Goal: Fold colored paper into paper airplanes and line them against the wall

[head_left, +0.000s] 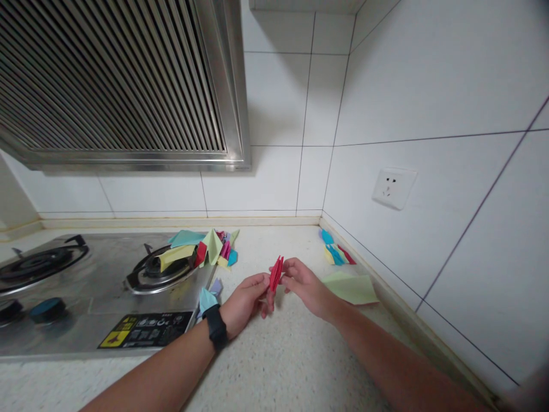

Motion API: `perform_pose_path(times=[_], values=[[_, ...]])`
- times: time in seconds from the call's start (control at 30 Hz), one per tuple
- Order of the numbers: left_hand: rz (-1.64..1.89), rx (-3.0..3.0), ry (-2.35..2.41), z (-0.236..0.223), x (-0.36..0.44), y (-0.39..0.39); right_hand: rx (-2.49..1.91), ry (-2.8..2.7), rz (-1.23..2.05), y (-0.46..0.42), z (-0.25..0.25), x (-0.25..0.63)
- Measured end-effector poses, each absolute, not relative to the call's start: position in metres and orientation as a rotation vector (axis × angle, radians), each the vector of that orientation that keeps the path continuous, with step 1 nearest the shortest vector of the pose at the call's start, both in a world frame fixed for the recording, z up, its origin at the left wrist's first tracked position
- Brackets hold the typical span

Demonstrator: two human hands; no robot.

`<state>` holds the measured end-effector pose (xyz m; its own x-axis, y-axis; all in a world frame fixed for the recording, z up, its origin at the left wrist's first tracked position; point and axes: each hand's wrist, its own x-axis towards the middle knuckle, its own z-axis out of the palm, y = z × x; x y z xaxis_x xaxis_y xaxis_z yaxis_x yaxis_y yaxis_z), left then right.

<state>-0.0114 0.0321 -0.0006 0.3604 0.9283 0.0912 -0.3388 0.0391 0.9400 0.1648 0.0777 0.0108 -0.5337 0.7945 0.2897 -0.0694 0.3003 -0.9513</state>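
Observation:
A red pleated paper piece, folded into several narrow layers, stands nearly upright above the counter. My left hand, with a black watch on its wrist, pinches it from the left between thumb and fingers. From the other side my right hand curls its thumb and fingers around the paper's right edge; part of that contact is hidden behind the folds. Just right of my right hand, a flat pale green paper sheet lies on the counter.
Coloured folded papers are heaped over the right burner and edge of the gas stove. Light blue and lilac papers lie beside my left wrist. Small colourful folded pieces rest by the right wall. A range hood hangs above.

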Motion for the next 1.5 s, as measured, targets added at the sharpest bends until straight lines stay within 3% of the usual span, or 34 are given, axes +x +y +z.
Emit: perform_pose_path(times=[0.23, 0.43, 0.8, 1.33, 1.5], values=[[0.962, 1.197, 0.689, -0.003, -0.005, 0.032, -0.529, -1.848, 1.491, 0.072, 0.008, 0.162], [1.129, 1.187, 0.878, 0.001, -0.004, 0.032, -0.686, -1.827, 1.262, 0.081, 0.009, 0.167], [1.325, 1.410, 1.052, -0.001, -0.009, 0.036, -0.840, -1.974, 1.182, 0.080, 0.008, 0.166], [1.332, 1.464, 1.063, -0.002, -0.012, 0.040, -0.808, -2.079, 1.263, 0.078, -0.002, 0.166], [1.309, 1.418, 1.033, 0.000, -0.013, 0.037, -0.789, -2.164, 1.117, 0.076, 0.003, 0.166]])
